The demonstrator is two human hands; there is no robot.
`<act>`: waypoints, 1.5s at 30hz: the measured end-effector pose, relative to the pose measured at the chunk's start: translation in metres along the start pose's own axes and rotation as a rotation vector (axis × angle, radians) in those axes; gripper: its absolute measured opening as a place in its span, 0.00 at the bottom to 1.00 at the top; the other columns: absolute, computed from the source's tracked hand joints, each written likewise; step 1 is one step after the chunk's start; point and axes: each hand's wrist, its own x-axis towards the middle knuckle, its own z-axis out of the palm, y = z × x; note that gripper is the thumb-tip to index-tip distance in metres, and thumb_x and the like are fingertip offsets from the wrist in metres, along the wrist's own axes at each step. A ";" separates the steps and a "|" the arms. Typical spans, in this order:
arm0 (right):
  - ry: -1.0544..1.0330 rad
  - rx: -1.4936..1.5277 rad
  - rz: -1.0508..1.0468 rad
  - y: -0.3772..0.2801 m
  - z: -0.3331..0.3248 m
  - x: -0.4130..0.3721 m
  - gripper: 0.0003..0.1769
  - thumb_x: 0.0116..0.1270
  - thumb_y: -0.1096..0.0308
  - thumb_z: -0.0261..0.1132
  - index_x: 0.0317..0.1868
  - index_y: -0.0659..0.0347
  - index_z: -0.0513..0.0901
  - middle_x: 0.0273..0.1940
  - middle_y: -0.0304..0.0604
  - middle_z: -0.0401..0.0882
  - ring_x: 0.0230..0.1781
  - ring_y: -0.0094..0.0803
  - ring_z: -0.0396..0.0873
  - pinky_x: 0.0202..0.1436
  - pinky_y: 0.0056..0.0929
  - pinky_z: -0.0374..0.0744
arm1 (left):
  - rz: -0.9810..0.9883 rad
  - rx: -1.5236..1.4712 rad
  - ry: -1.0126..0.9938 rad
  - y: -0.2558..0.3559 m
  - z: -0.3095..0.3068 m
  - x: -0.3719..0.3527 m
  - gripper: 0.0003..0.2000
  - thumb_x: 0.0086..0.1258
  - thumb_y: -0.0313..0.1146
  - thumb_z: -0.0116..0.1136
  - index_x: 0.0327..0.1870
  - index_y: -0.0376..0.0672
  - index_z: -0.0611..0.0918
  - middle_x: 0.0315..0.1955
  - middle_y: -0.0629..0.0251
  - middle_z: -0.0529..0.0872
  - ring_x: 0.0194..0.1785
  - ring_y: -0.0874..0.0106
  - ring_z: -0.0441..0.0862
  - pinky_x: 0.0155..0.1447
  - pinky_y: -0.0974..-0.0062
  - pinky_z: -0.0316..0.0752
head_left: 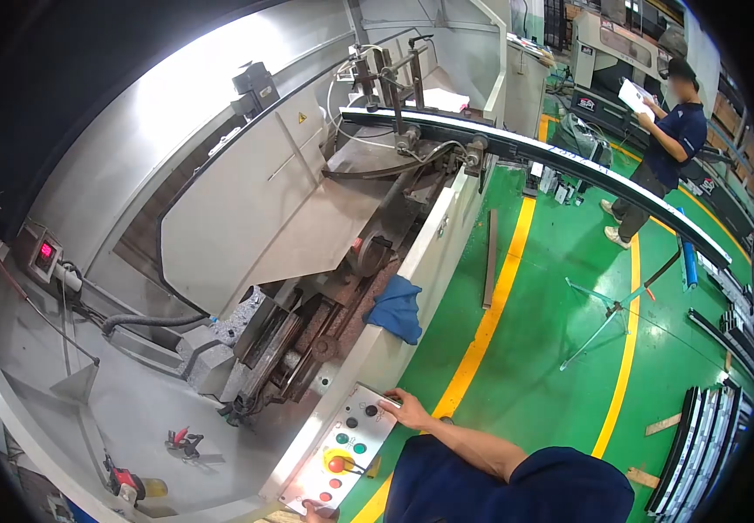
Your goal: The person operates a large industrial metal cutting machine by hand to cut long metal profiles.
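Under the right hand (405, 408), control panel (375, 429) edge, fingers resting, buttons beside.

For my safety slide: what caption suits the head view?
Right hand on a control panel; blue rag draped over the machine rim; co-worker with papers beyond.

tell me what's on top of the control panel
Buttons: black, green, red, and a red one on a yellow ring. The right hand rests on the panel's far edge, the left hand at its near corner; whatever lies under them is covered.
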 end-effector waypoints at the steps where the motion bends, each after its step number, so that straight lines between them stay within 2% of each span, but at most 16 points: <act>1: -0.001 0.006 -0.004 0.001 0.000 0.000 0.39 0.66 0.36 0.66 0.60 0.66 0.81 0.56 0.59 0.84 0.59 0.50 0.81 0.64 0.43 0.77 | 0.000 0.004 0.000 0.000 0.000 0.000 0.26 0.77 0.40 0.59 0.72 0.53 0.64 0.52 0.64 0.78 0.50 0.65 0.78 0.45 0.63 0.76; 24: -0.020 0.044 -0.067 -0.002 -0.005 0.000 0.38 0.69 0.39 0.65 0.59 0.70 0.80 0.54 0.62 0.83 0.58 0.53 0.82 0.63 0.44 0.77 | -0.027 0.099 -0.035 0.004 0.000 -0.014 0.31 0.75 0.43 0.61 0.75 0.50 0.64 0.62 0.63 0.73 0.60 0.62 0.74 0.57 0.61 0.73; 27: -0.093 0.000 0.006 -0.009 -0.009 -0.001 0.36 0.71 0.42 0.64 0.63 0.67 0.78 0.60 0.59 0.81 0.64 0.50 0.78 0.67 0.43 0.75 | -0.023 0.109 -0.043 0.004 -0.001 -0.016 0.31 0.75 0.44 0.61 0.75 0.49 0.64 0.63 0.63 0.72 0.62 0.62 0.74 0.59 0.61 0.72; 33: -0.081 -0.002 0.020 -0.005 -0.007 0.000 0.36 0.70 0.41 0.65 0.62 0.67 0.79 0.59 0.59 0.81 0.63 0.50 0.79 0.67 0.42 0.75 | -0.019 0.124 -0.044 0.002 -0.002 -0.022 0.32 0.75 0.45 0.62 0.76 0.49 0.64 0.66 0.63 0.71 0.64 0.61 0.73 0.62 0.61 0.72; 36: -0.013 0.016 -0.057 0.001 -0.003 0.001 0.39 0.68 0.37 0.65 0.59 0.69 0.81 0.55 0.62 0.84 0.57 0.53 0.82 0.60 0.44 0.78 | -0.015 0.139 -0.051 0.003 -0.002 -0.023 0.33 0.74 0.45 0.62 0.76 0.48 0.63 0.67 0.62 0.70 0.65 0.60 0.72 0.63 0.61 0.71; 45: -0.040 -0.030 -0.023 0.003 -0.008 0.001 0.42 0.67 0.34 0.64 0.61 0.67 0.80 0.54 0.61 0.84 0.56 0.52 0.82 0.61 0.42 0.78 | -0.013 0.178 -0.074 0.001 0.001 -0.029 0.35 0.74 0.46 0.63 0.77 0.47 0.63 0.71 0.62 0.68 0.69 0.59 0.71 0.68 0.60 0.70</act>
